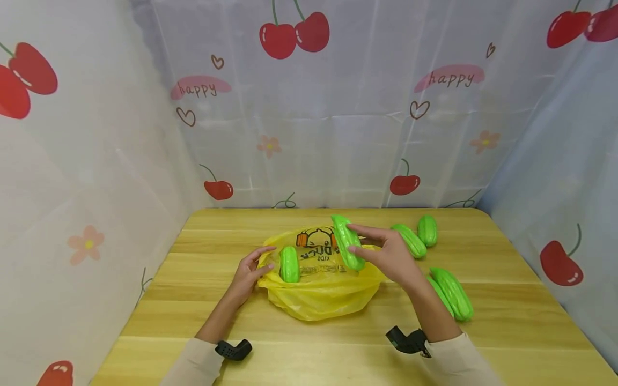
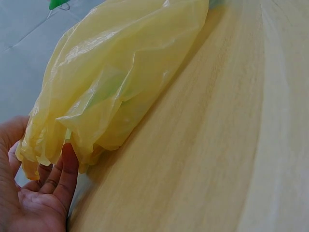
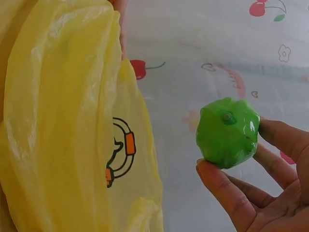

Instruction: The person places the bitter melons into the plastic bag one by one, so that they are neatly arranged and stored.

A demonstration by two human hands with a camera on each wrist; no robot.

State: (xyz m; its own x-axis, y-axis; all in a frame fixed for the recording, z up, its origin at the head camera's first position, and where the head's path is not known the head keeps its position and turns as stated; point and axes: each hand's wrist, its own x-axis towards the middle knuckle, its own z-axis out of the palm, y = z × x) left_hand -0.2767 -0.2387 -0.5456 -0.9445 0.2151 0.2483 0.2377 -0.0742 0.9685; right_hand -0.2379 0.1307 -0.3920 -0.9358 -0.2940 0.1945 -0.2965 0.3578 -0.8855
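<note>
R hand: mine, thumb & fingertips clamped on a green gourd, held over the yellow bag's R half.
L hand: my thumb & fingers pinch the bag's L rim.
Bag: mouth open, w/ 1 gourd (also green) inside at L.
Desk: bag at middle; 4 more gourds toward R edge, 2 nr far edge.
</note>
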